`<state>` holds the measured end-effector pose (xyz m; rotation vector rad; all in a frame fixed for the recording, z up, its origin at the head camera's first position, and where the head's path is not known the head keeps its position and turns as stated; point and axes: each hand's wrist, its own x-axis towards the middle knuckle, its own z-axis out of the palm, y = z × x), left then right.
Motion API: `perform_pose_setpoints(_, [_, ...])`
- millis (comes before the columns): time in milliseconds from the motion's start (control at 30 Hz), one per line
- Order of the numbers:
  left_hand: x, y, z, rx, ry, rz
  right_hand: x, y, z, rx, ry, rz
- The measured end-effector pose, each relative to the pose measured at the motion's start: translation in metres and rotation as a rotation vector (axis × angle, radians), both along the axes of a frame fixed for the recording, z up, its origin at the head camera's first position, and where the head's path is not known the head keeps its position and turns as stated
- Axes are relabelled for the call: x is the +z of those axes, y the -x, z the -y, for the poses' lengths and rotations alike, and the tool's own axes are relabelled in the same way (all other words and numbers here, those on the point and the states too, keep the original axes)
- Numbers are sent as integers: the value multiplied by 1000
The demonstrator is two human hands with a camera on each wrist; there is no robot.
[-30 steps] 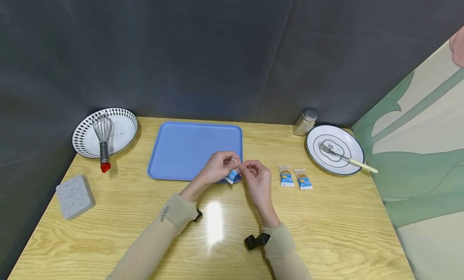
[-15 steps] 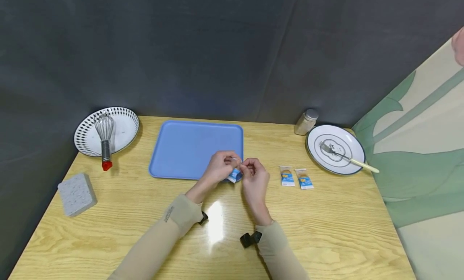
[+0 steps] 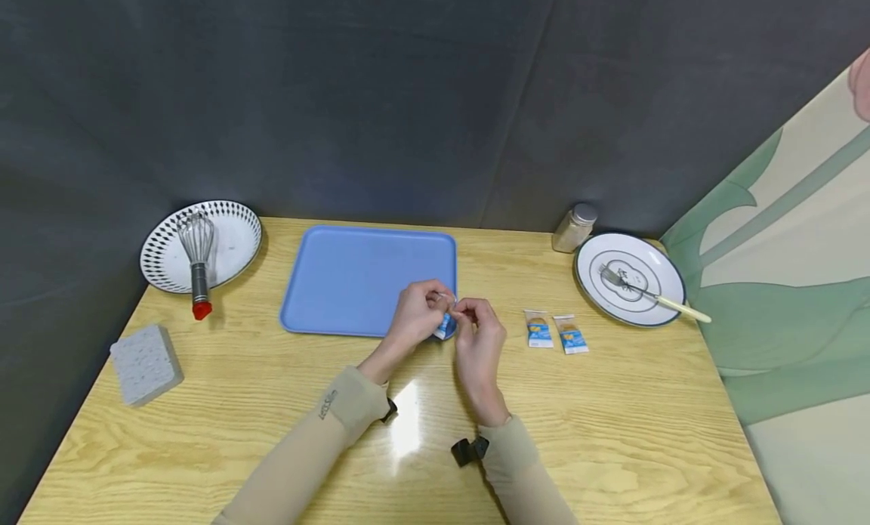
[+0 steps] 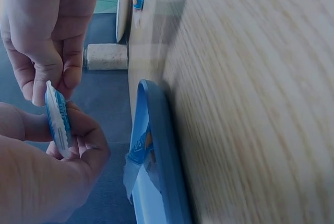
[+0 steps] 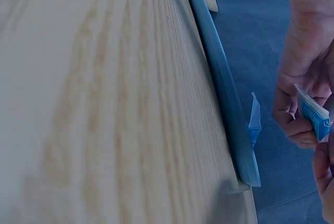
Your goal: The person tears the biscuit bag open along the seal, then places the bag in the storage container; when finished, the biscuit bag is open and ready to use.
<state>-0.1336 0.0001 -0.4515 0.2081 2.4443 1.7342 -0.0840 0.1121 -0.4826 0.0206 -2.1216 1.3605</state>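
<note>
My left hand [image 3: 413,313] holds a small blue-and-white snack packet [image 4: 58,122] between thumb and fingers, above the near right corner of the blue tray [image 3: 370,276]. The fingertips of my right hand [image 3: 479,340] pinch at the packet's upper end, close against the left fingers; the exact grip there is partly hidden. In the left wrist view, a second blue-and-clear packet [image 4: 138,156] lies in the tray and leans over its rim. Two similar packets, the left one [image 3: 539,330] and the right one [image 3: 571,335], lie on the table to the right of my right hand.
On the left are a patterned plate [image 3: 234,257] with a whisk [image 3: 198,264] on it and a grey speckled block [image 3: 146,365]. A shaker jar [image 3: 573,228] and a white plate [image 3: 652,272] bearing a fork [image 3: 655,300] stand at the back right. A dark curtain hangs behind.
Both hands stay together over the tray's corner, still on the packet. My left hand and the packet have shifted slightly to the right, and the left forearm has swung a little rightward.
</note>
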Motion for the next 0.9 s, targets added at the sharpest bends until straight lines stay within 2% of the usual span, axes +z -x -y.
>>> perform_pose_setpoints(367, [-1,1,0,-2,16,-15,-1,-1,-3,56,-57,-84])
perform_pose_setpoints(667, [-1,-2,1,1,-3,-6,2,-5,-3,81,-92,-26])
perform_pose_setpoints(900, [-1,-3,0,0,11,-40,2,-6,-4,77,-91,-5])
